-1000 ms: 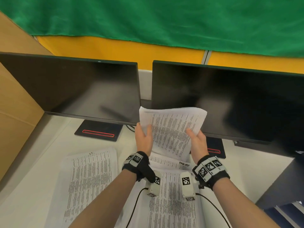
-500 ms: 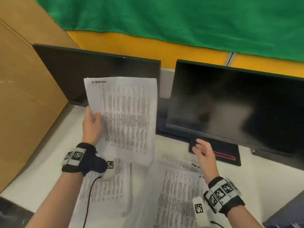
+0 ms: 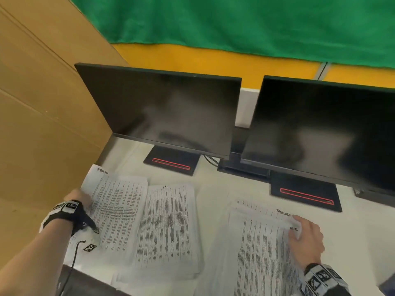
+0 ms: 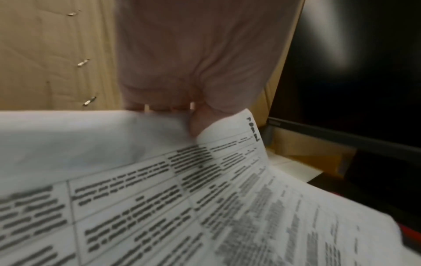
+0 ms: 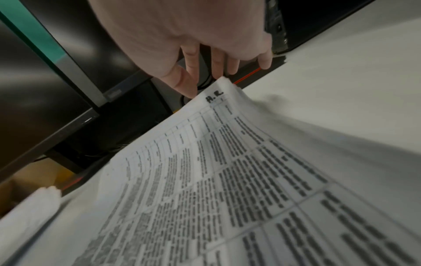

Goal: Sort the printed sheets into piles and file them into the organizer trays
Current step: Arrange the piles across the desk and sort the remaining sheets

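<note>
Three lots of printed sheets lie on the white desk [image 3: 211, 189]. My left hand [image 3: 79, 197] [image 4: 193, 117] pinches the left edge of a printed sheet [image 3: 115, 210] [image 4: 205, 198], thumb on top, low over the leftmost pile. A middle pile [image 3: 168, 227] lies beside it. My right hand [image 3: 305, 238] [image 5: 205, 75] is at the far right corner of the right pile [image 3: 260, 253]. Its fingers [image 5: 218, 66] are straight. The top sheet there [image 5: 227, 162], hand-marked "H.R.", curls up at that corner against the fingertips.
Two dark monitors [image 3: 166, 112] [image 3: 324, 133] stand behind the paper on black bases with red lines [image 3: 171, 163] [image 3: 305, 195]. A cardboard wall [image 3: 42, 124] closes the left side. The desk's front edge [image 3: 89, 276] is near my left forearm.
The sheet both hands held up before the monitors went left in my left hand alone and came down over the leftmost pile. My right hand dropped to the right pile's corner.
</note>
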